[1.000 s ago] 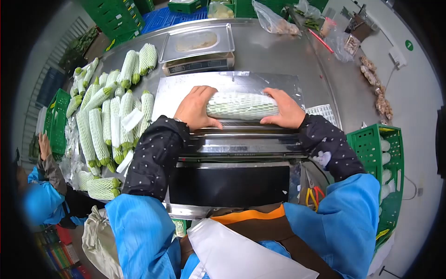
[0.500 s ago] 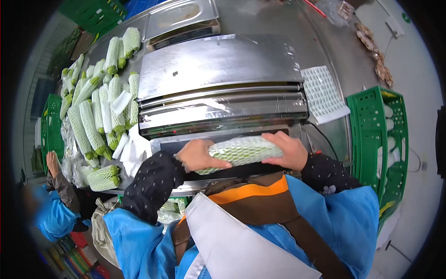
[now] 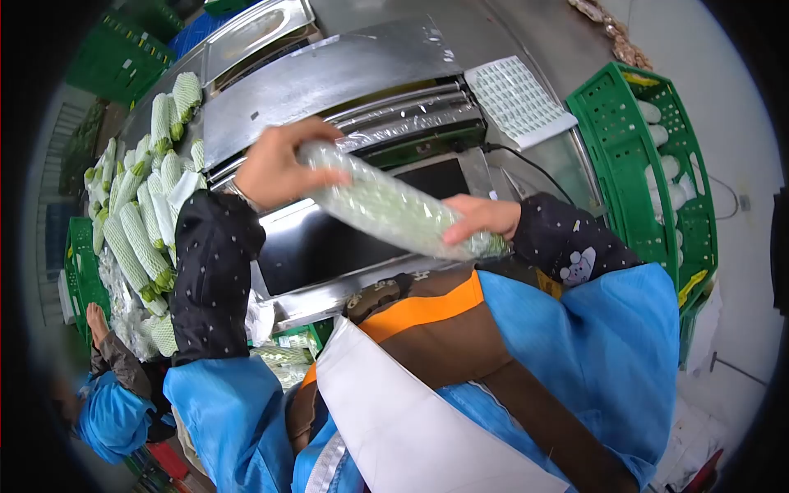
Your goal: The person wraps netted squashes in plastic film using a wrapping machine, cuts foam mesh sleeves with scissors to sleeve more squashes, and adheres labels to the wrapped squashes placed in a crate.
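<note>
A zucchini (image 3: 386, 205) in a white foam net and shiny clear film is held up at a slant above the wrapping machine's black plate (image 3: 362, 238). My left hand (image 3: 283, 168), slightly blurred, grips its upper left end, thumb across the near side. My right hand (image 3: 481, 218) is closed on the lower right end, close to my apron. Behind the zucchini lies the machine's metal cover (image 3: 329, 78), with a film roller (image 3: 394, 119) along its front.
Several netted zucchinis (image 3: 136, 238) are piled at the left, and a co-worker's hand (image 3: 97, 322) is near them. A label sheet (image 3: 519, 100) lies right of the machine, by a black cable (image 3: 534, 167). A green crate (image 3: 604, 135) with wrapped produce stands at the right.
The zucchini has risen off the plate and tilted, its left end now higher and farther from me. Both hands still hold it. The view has turned somewhat to the right.
</note>
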Available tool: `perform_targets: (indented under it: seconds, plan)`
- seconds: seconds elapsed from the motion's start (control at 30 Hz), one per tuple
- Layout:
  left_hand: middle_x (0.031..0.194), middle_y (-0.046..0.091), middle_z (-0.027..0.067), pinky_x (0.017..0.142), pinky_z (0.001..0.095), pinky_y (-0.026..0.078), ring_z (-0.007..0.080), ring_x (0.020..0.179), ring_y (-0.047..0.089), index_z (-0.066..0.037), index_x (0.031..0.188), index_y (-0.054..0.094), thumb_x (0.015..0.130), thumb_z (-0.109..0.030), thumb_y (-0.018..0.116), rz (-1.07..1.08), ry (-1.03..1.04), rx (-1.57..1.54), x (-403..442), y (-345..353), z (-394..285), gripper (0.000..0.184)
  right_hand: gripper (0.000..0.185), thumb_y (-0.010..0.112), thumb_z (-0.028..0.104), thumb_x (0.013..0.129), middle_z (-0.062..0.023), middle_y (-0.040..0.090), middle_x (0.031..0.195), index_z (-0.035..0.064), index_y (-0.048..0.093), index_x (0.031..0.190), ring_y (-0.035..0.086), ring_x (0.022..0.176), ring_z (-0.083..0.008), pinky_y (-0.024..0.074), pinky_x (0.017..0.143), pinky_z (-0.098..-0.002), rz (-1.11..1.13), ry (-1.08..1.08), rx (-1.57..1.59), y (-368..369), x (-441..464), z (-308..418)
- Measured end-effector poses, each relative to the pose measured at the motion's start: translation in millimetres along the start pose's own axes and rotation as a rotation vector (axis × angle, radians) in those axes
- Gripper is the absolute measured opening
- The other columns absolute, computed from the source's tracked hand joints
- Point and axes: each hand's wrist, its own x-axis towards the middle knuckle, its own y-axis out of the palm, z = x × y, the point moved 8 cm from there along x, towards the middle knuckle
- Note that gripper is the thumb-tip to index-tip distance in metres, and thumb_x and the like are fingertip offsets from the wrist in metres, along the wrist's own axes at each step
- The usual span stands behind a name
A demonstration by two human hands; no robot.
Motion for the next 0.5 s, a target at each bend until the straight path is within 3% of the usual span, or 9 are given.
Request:
perform_targets:
  seconds: [0.1, 0.13, 0.2, 0.23, 0.3, 0.33, 0.4, 0.43, 0.5]
  plan:
    - [0.087, 0.062, 0.0126, 0.077, 0.0326, 0.046, 0.0178, 0.083, 0.058, 0.004, 0.096, 0.060, 0.079, -0.044, 0.064, -0.068, -0.018, 0.024, 7, 5, 10, 0.051, 0.047, 0.060, 0.030, 0.090, -0.0159, 0.065, 0.099, -0.0057, 0.054, 0.120, 0.066, 0.078, -0.0170, 0.0541, 0.071, -0.0281, 0.199, 0.095, 0.133, 14, -9, 9]
    - [0.082, 0.066, 0.0146, 0.072, 0.0326, 0.049, 0.0209, 0.076, 0.064, 0.002, 0.097, 0.065, 0.078, -0.042, 0.068, -0.065, 0.074, 0.068, 4, 12, 17, 0.047, 0.046, 0.055, 0.032, 0.092, -0.0171, 0.065, 0.092, -0.0060, 0.054, 0.118, 0.065, 0.072, -0.0182, 0.0545, 0.066, -0.0288, 0.211, 0.126, 0.146, 23, -17, 16]
    - [0.091, 0.066, 0.0144, 0.076, 0.0338, 0.049, 0.0215, 0.080, 0.064, 0.001, 0.107, 0.061, 0.068, -0.042, 0.079, 0.203, 0.008, -0.112, -14, 43, 17, 0.061, 0.047, 0.052, 0.034, 0.093, -0.0176, 0.065, 0.089, -0.0062, 0.054, 0.117, 0.066, 0.071, -0.0207, 0.0548, 0.065, -0.0298, 0.272, 0.172, 0.140, 25, -28, 13]
    - [0.097, 0.064, 0.0143, 0.081, 0.0341, 0.049, 0.0226, 0.087, 0.063, 0.001, 0.111, 0.059, 0.056, -0.045, 0.088, 0.272, 0.180, -0.034, -25, 58, 4, 0.077, 0.047, 0.051, 0.035, 0.094, -0.0178, 0.065, 0.089, -0.0062, 0.054, 0.118, 0.066, 0.071, -0.0218, 0.0550, 0.065, -0.0300, 0.331, 0.181, 0.114, 27, -34, 8]
    - [0.097, 0.062, 0.0144, 0.084, 0.0345, 0.048, 0.0273, 0.092, 0.063, 0.001, 0.111, 0.058, 0.049, -0.041, 0.092, 0.339, 0.110, -0.054, -52, 87, -24, 0.083, 0.049, 0.049, 0.038, 0.095, -0.0182, 0.066, 0.092, -0.0048, 0.054, 0.117, 0.067, 0.076, -0.0232, 0.0549, 0.069, -0.0320, 0.225, 0.139, 0.207, 17, -38, -2]
    - [0.096, 0.063, 0.0122, 0.084, 0.0326, 0.048, 0.0229, 0.090, 0.062, 0.001, 0.109, 0.059, 0.052, -0.034, 0.093, 0.355, 0.167, -0.065, -60, 101, -32, 0.075, 0.050, 0.048, 0.040, 0.095, -0.0183, 0.066, 0.093, -0.0041, 0.055, 0.117, 0.067, 0.079, -0.0238, 0.0548, 0.071, -0.0330, 0.180, 0.123, 0.253, 14, -38, -10]
    - [0.096, 0.066, 0.0064, 0.083, 0.0285, 0.047, 0.0112, 0.089, 0.058, 0.004, 0.105, 0.062, 0.060, -0.021, 0.090, 0.477, -0.131, -0.469, -78, 132, -8, 0.059, 0.052, 0.046, 0.044, 0.096, -0.0187, 0.066, 0.096, -0.0027, 0.055, 0.116, 0.067, 0.084, -0.0251, 0.0548, 0.075, -0.0351, 0.079, 0.083, 0.334, 3, -38, -24]
    - [0.099, 0.066, 0.0066, 0.083, 0.0283, 0.046, 0.0113, 0.090, 0.058, 0.006, 0.107, 0.061, 0.064, -0.020, 0.087, 0.449, -0.205, -0.641, -83, 146, 5, 0.057, 0.053, 0.045, 0.046, 0.096, -0.0188, 0.067, 0.098, -0.0020, 0.056, 0.116, 0.067, 0.086, -0.0258, 0.0547, 0.077, -0.0361, 0.024, 0.058, 0.373, -8, -40, -29]
    - [0.100, 0.066, 0.0065, 0.084, 0.0282, 0.046, 0.0122, 0.090, 0.059, 0.008, 0.110, 0.061, 0.066, -0.020, 0.086, 0.463, -0.342, -0.891, -78, 172, 14, 0.058, 0.052, 0.042, 0.047, 0.097, -0.0196, 0.059, 0.118, 0.0028, 0.053, 0.122, 0.061, 0.104, -0.0297, 0.0507, 0.088, -0.0439, -0.360, -0.280, 0.557, -36, -70, -7]
